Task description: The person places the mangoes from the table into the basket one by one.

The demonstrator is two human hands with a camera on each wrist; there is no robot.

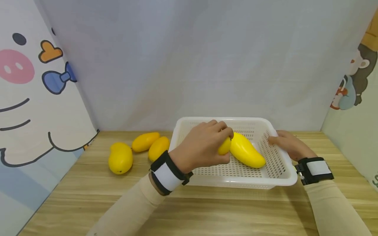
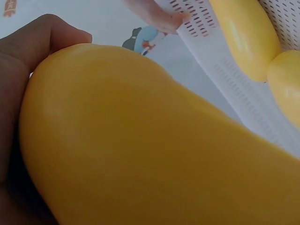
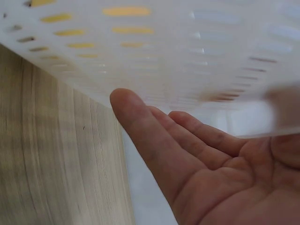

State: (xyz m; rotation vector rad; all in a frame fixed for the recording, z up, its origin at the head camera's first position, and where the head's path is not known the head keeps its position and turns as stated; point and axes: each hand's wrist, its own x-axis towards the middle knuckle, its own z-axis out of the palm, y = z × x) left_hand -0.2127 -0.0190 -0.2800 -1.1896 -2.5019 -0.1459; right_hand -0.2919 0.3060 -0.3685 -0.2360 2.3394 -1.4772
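Observation:
My left hand (image 1: pixel 203 144) grips a yellow mango (image 2: pixel 117 126), fingers wrapped over it, above the white plastic basket (image 1: pixel 224 180). In the head view the hand hides most of that mango. Inside the basket lies a long yellow mango (image 1: pixel 246 150); the left wrist view shows another mango (image 2: pixel 287 84) touching its end. My right hand (image 1: pixel 290 144) holds the basket's right side, thumb over the rim. From the right wrist view, its fingers (image 3: pixel 187 136) stretch along the outside, beneath the slotted wall.
Left of the basket, on the wooden table (image 1: pixel 118 203), lie a rounded mango (image 1: pixel 120 159), a slimmer mango (image 1: pixel 145 141) and a third mango (image 1: pixel 158 149) close to the basket wall. A pale curtain (image 1: pixel 189 65) hangs behind; printed panels stand on both sides.

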